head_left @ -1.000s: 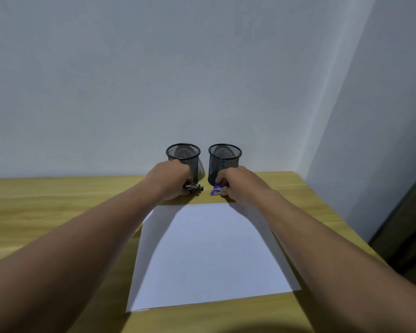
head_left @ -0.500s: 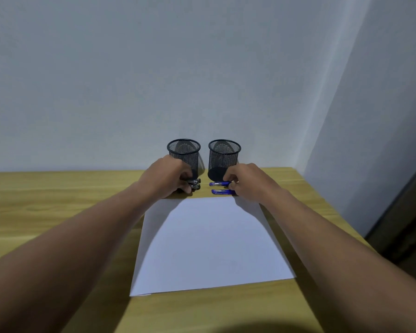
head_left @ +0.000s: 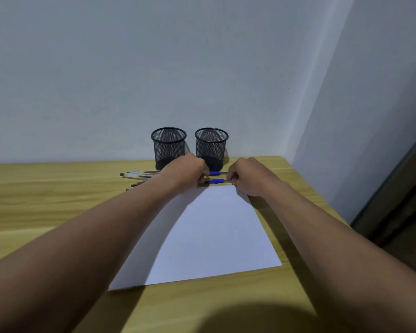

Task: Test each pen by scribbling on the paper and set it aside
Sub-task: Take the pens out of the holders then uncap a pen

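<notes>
Clamping blue pen (head_left: 216, 181), twelve o'clock of paper (head_left: 214, 236), in fingers of newly arrived left hand (head_left: 187, 174) and right hand (head_left: 247, 177); uncapping likely next.

Bare forearms converge from the lower corners to frame centre; left hand (head_left: 187, 174) and right hand (head_left: 247, 179) knuckles up, fingers curled, pinching opposite ends of one blue pen (head_left: 217, 181).

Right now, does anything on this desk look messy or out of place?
Nothing damaged or spilled. Left cup and right cup stand empty while loose pens lie fanned on the table left of them. The paper is flat and unmarked.
</notes>
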